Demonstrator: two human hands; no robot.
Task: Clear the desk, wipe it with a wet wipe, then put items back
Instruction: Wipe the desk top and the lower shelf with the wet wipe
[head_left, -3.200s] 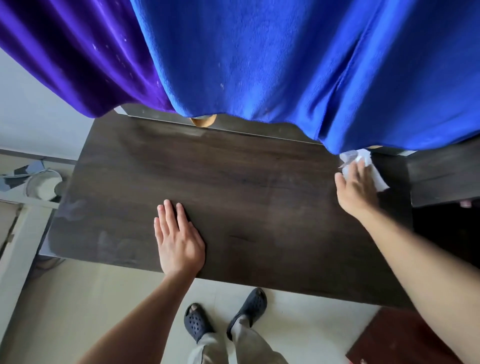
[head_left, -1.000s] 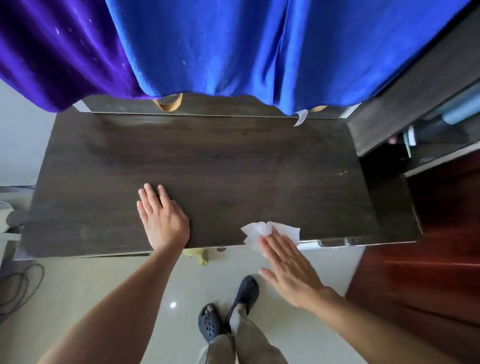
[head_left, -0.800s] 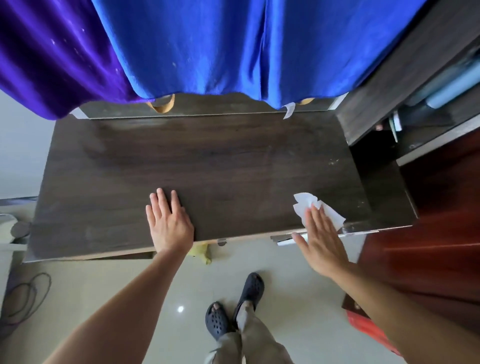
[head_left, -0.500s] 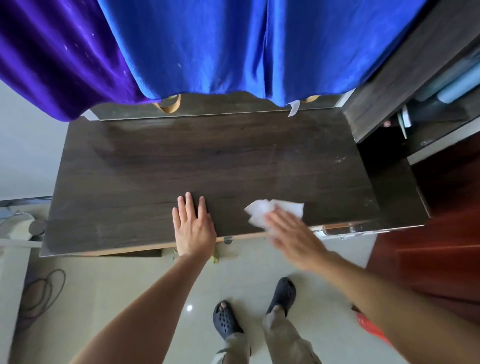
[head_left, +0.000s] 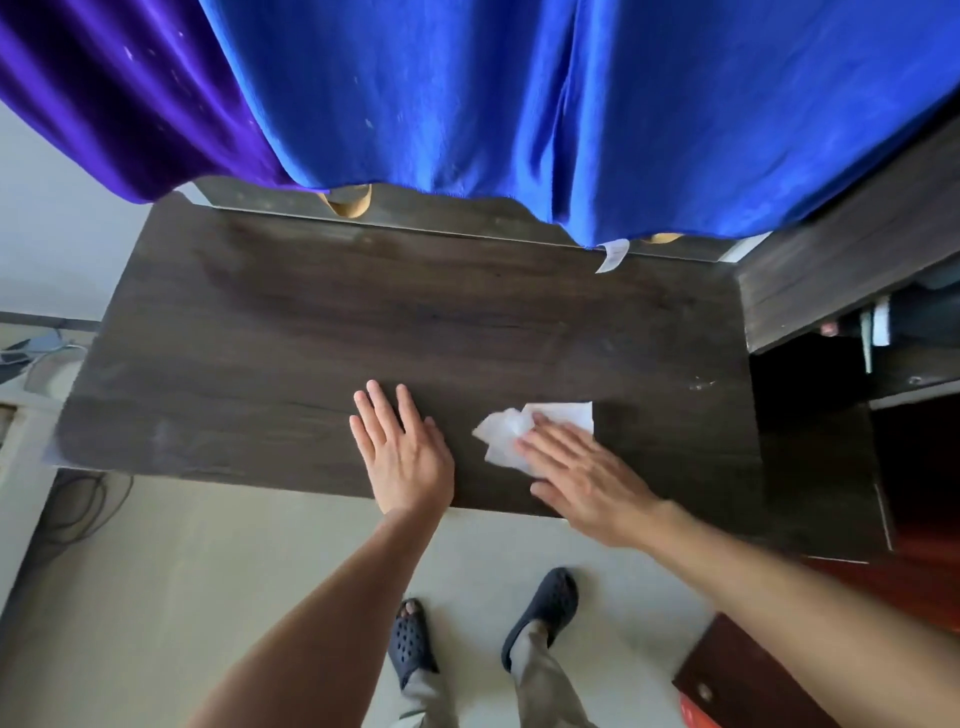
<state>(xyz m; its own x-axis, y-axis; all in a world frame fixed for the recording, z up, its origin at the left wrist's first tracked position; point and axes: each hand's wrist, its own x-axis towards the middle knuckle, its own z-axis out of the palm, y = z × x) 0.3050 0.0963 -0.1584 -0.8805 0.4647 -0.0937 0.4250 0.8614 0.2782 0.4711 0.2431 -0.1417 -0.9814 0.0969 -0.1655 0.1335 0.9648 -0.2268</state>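
The dark wood desk (head_left: 322, 332) has nothing standing on it. A crumpled white wet wipe (head_left: 511, 428) lies on the desk near its front edge, right of centre. My right hand (head_left: 582, 480) lies flat on the wipe and presses it onto the wood with the fingers stretched out. My left hand (head_left: 402, 452) rests palm down on the desk just left of the wipe, fingers apart, holding nothing.
A blue cloth (head_left: 545, 104) and a purple cloth (head_left: 119, 93) hang over the desk's far edge. A dark shelf unit (head_left: 852, 260) with small items adjoins the desk on the right. Cables (head_left: 78, 504) lie on the floor at left. My sandalled feet (head_left: 483, 629) stand below the front edge.
My right hand has swept the wipe from the far right corner to the front edge, then back and forth along it. My left hand stays flat on the desk.
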